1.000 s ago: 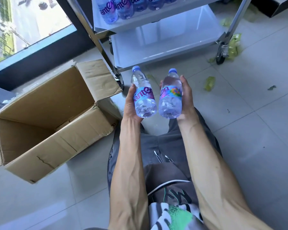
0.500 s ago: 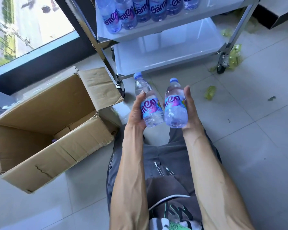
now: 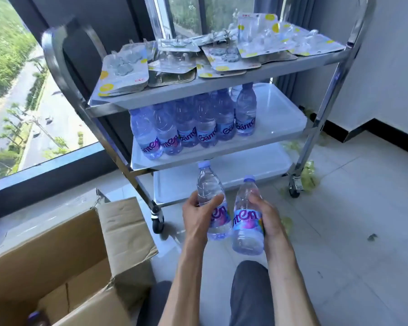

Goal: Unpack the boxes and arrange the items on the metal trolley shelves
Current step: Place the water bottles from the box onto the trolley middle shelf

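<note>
My left hand point(image 3: 198, 215) grips a clear water bottle point(image 3: 209, 187) with a blue cap. Beside it my right hand point(image 3: 267, 217) grips a second water bottle point(image 3: 247, 229), tilted slightly. Both are held low in front of the metal trolley point(image 3: 224, 149), just below its middle shelf. That shelf carries several of the same bottles point(image 3: 193, 128) on its left half. The top shelf holds several blister packs point(image 3: 198, 60). The bottom shelf point(image 3: 245, 170) is bare where it shows. The open cardboard box point(image 3: 76, 252) stands at my lower left, with a bottle cap point(image 3: 34, 316) showing inside.
A large window point(image 3: 28, 102) with a dark sill runs behind the trolley on the left. Green plastic scraps point(image 3: 309, 172) lie on the tiled floor around the right caster. A white wall with a black skirting closes the right side. My knees are at the bottom.
The view has tilted up, so all the trolley's shelves show. Both hands have carried their bottles forward towards the trolley, and the box has dropped to the lower left.
</note>
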